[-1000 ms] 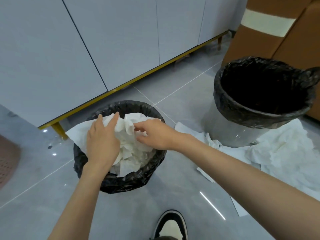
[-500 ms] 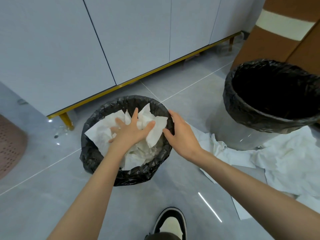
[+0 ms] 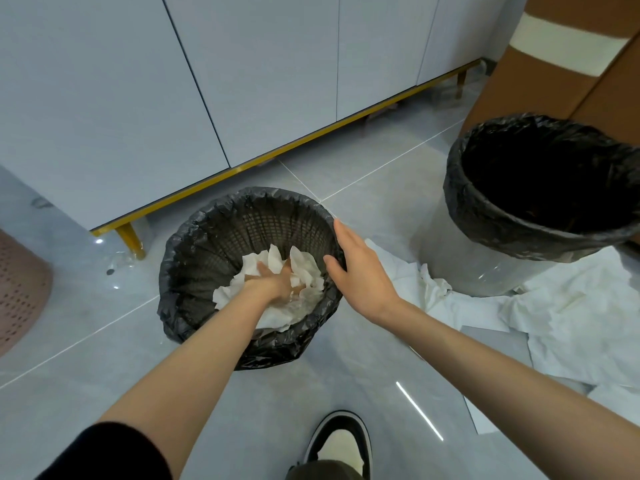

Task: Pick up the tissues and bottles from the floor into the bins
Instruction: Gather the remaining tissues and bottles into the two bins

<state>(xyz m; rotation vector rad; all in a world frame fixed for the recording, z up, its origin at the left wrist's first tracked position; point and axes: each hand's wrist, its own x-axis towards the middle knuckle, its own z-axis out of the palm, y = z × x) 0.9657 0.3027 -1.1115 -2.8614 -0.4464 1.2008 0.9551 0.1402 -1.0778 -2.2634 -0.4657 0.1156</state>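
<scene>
A small mesh bin (image 3: pixel 207 251) lined with a black bag stands on the floor in front of me. White tissues (image 3: pixel 304 268) lie crumpled deep inside it. My left hand (image 3: pixel 273 282) is down in the bin, fingers spread, pressing flat on the tissues. My right hand (image 3: pixel 360 271) rests with straight fingers against the bin's right rim, thumb over the edge. More white tissues (image 3: pixel 568 317) are strewn on the floor at the right, around a larger grey bin (image 3: pixel 460 261) with a black liner. No bottle is in view.
Grey cabinets on gold legs (image 3: pixel 128 233) run along the back. A brown cardboard box (image 3: pixel 561 74) stands behind the large bin. A pink perforated basket (image 3: pixel 17 292) is at the left edge. My shoe (image 3: pixel 339 445) is on the tiles below.
My left hand has pushed the tissues from rim level down deep into the small bin. My right hand has stayed at the bin's right rim.
</scene>
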